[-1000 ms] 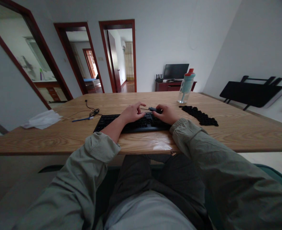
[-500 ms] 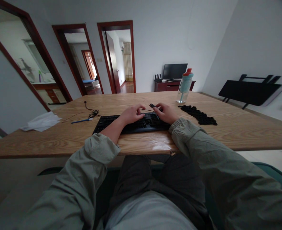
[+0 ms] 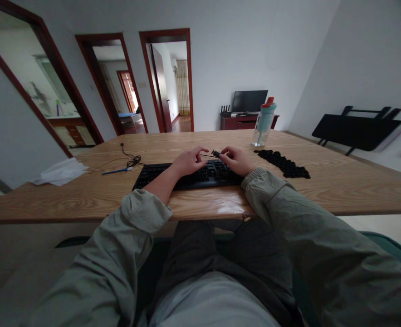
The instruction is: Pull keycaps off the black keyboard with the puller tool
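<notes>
1. One black rectangular computer keyboard (image 3: 173,175) lies on the light wooden surface (image 3: 323,190), near its front edge.
2. Left hand (image 3: 187,162): over the keys, fingers pinching one thin wire.
3. Right hand (image 3: 236,160): fingers closed on one small black tool (image 3: 216,153).
4. One patch of loose black keycaps (image 3: 284,164); one clear water bottle with a teal lid (image 3: 264,123).

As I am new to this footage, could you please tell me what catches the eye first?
Two hands, left hand and right hand, meet over a flat black keyboard at the wooden table's near edge, pinching a small dark tool. Right of them lie loose black keycaps and a pale teal water bottle.
</notes>
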`<state>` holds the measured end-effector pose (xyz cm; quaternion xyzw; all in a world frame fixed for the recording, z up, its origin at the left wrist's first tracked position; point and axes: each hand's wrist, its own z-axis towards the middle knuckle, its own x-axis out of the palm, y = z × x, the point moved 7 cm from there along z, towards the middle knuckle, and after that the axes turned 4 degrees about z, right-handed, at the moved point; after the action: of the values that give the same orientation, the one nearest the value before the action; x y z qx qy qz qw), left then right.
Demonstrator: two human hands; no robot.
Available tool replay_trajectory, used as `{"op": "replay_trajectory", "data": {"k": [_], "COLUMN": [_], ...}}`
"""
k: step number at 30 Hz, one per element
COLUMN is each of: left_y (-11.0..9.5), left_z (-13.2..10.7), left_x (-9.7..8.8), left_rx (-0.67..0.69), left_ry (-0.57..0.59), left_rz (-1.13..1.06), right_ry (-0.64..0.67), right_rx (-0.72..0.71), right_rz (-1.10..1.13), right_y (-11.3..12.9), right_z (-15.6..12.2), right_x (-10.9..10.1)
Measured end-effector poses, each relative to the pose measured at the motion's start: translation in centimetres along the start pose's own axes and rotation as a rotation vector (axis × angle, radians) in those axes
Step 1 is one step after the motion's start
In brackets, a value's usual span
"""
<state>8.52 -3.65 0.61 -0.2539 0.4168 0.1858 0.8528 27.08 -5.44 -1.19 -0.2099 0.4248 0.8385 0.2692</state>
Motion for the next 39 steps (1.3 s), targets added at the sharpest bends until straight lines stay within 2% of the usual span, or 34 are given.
{"op": "replay_trajectory", "data": {"k": [3,6,9,12,20,26,33,39], "left_y": [-0.4,-1.5,-3.2,-4.2,-4.7,-4.3,-1.9,-1.8], "left_z": [0.0,0.2,0.3,0.4,0.7,0.5,0.6,0.5], "left_x": [0.0,-0.2,-0.5,-0.4,0.5,0.1,-1.2,-1.3], "left_rx": [0.009,0.064,0.174,0.194,0.199,0.182,0.028,0.054], "left_ry": [-0.015,-0.043,-0.123,-0.179,-0.157,-0.179,-0.243,-0.228], "left_rz": [0.033,0.154,0.32,0.423,0.42,0.374,0.26,0.245], "right_ry": [0.013,0.025,0.037,0.048,0.06,0.052,0.062,0.058], "right_rx": [0.0,0.01,0.012,0.0,-0.034,-0.056,-0.059,-0.069], "right_rz": [0.03,0.05,0.066,0.065,0.011,-0.035,-0.056,-0.05], "right_y": [0.1,0.1,-0.2,-0.4,-0.2,0.2,0.3,0.4], "right_z": [0.0,0.0,0.0,0.0,0.0,0.0,0.0,-0.1], "right_x": [0.0,0.1,0.2,0.4,0.5,0.3,0.3,0.4]}}
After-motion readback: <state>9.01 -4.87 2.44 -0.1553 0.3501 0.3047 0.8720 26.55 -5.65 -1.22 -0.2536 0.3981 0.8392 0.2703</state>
